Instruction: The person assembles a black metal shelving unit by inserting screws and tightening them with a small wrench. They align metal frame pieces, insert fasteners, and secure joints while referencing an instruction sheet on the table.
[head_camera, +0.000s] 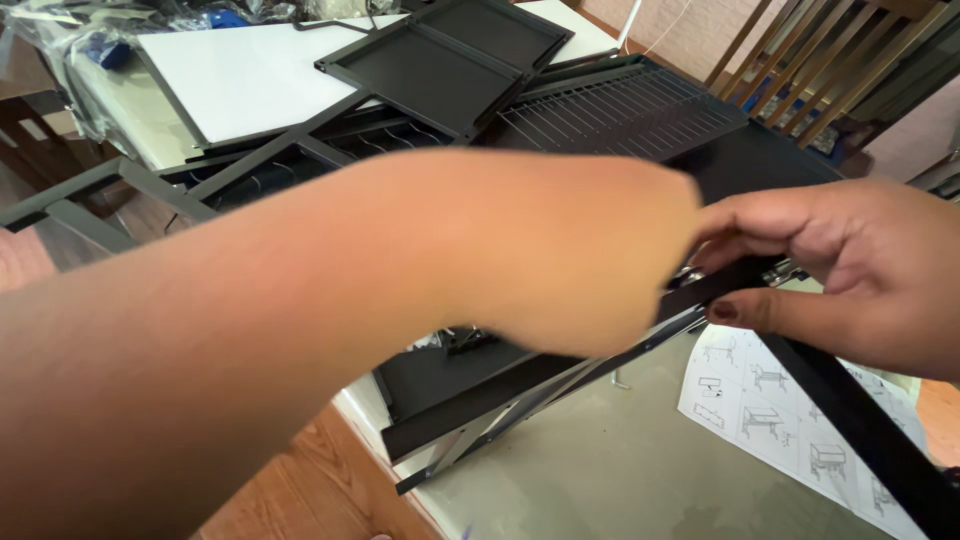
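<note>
A: Grey bench (620, 470), instruction sheet (790, 410) lower right. Hands?

B: Right hand (850, 270) pinches the black metal bar (560, 370) at centre-right; left hand (610, 250) blurred, grip cannot be told. Bar looks stiff, light; hold near ends.

tray (450, 55) on wire rack (620, 110) | instruction sheet (790, 410) right, under bar (560, 370)

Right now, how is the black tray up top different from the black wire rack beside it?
The black tray has solid flat panels with raised edges; the wire rack is thin parallel wires you can see through. The tray lies on top of the stacked parts, and the rack sits lower. Both are black.
</note>
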